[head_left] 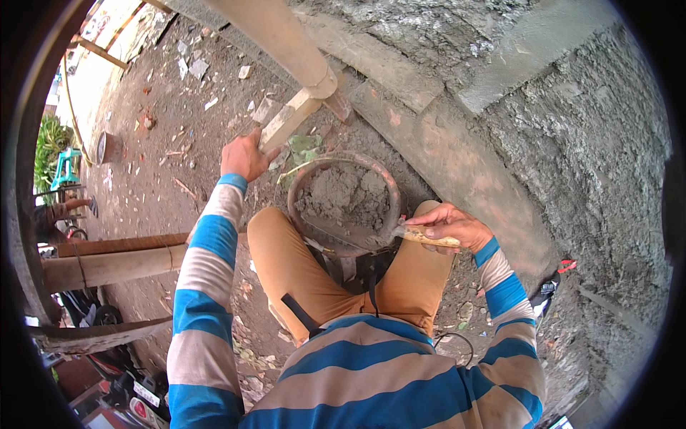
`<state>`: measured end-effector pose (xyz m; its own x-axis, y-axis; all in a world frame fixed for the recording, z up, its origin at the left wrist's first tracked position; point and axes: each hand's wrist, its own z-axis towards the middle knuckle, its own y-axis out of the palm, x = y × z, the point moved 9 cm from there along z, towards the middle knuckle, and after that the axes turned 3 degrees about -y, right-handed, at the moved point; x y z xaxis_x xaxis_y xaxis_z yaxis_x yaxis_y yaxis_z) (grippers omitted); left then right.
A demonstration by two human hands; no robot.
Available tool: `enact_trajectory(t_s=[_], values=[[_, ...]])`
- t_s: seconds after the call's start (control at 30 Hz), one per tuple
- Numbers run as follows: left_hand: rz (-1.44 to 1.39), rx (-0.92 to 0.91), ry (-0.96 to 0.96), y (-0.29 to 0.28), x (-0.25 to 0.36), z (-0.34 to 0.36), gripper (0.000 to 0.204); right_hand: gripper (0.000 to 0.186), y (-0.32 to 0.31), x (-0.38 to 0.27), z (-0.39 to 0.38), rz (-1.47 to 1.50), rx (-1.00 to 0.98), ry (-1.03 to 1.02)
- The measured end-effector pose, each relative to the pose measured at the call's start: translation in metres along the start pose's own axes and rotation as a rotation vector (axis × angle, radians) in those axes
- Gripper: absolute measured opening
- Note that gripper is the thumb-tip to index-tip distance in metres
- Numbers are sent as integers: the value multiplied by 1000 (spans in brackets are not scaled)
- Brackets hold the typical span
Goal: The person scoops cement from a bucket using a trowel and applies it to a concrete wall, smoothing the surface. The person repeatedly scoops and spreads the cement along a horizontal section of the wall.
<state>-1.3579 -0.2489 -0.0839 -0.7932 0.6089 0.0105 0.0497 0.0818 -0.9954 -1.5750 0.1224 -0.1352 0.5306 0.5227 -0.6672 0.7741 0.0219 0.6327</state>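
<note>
A round bucket (392, 187) of wet grey mortar (346, 193) stands between my knees. My right hand (457, 227) is closed round the light wooden handle (432, 237) of a trowel at the bucket's right rim. Of the trowel's metal only a short stretch shows by the rim; its blade is hard to make out. Beyond the bucket to the left, my left hand (246, 154) grips the lower end of a pale piece of wood (291, 120). The wood's far end meets a thick bamboo pole (279, 39); whether they are joined I cannot tell.
A rough mortar-covered wall (586, 136) rises on the right, with a ledge (457, 171) at its foot. Bamboo and a plank (121, 257) run across the left. Rubble and leaves litter the dirt. A small bucket (109, 148), motorbikes (121, 386) and another person's leg (68, 207) are further left.
</note>
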Motion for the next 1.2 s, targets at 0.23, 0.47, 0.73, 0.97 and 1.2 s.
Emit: enact_trajectory(t_s=[0.23, 0.47, 0.73, 0.97, 1.2], values=[[11, 17, 0, 0, -2, -1, 59, 59, -84, -89, -38, -115, 327, -381], [33, -27, -43, 5, -3, 4, 64, 51, -155, -177, 95, -618, 623, -420], [5, -5, 7, 11, -9, 2, 59, 28, -178, -273, 383, -494, 399, -424], [-29, 41, 141, -4, 20, 8, 57, 25, -201, -297, 550, -74, 345, -394], [37, -163, 99, 31, -13, -15, 37, 30, -207, -291, 617, 174, 261, -398]])
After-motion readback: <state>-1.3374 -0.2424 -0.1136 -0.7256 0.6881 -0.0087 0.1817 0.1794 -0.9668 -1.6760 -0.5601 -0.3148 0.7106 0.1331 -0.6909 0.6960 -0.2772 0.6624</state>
